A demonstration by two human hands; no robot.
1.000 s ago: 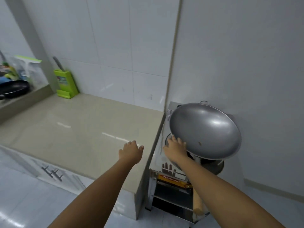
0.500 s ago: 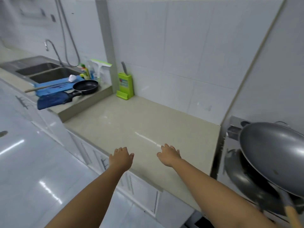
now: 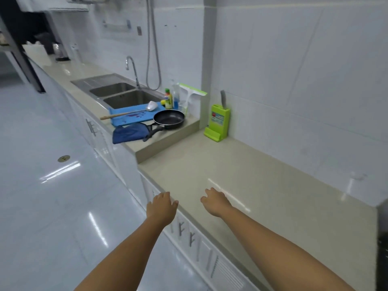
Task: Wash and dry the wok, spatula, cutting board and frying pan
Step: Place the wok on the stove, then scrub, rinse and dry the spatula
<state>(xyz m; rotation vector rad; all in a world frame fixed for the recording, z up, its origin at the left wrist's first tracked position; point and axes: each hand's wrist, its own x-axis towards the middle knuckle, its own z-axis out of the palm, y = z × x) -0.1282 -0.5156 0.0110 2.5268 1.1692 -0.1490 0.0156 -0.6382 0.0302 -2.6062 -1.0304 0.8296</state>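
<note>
- The fingers on both hands are relaxed and loosely curled, with nothing in them.
- My left hand hangs over the front edge of the surface, well away from the sink. I cannot tell whether it touches the edge.
- My right hand is palm down over the same low stretch of surface, equally far from the sink.
- The blue cutting board lies flat just beside the sink, on its near side.
- The spatula rests across the board. Its metal head points at the sink's back corner and its wooden handle sticks out past the board's front edge.
- The black frying pan sits upright just beyond the board from the sink. Its handle points to the front of the surface.
- A blue cloth lies bunched against the pan handle, on the side away from the sink.
- Bottles and a green-edged squeegee stand at the sink's near back corner.
- A green knife block stands against the wall, further from the sink than the pan.
</note>
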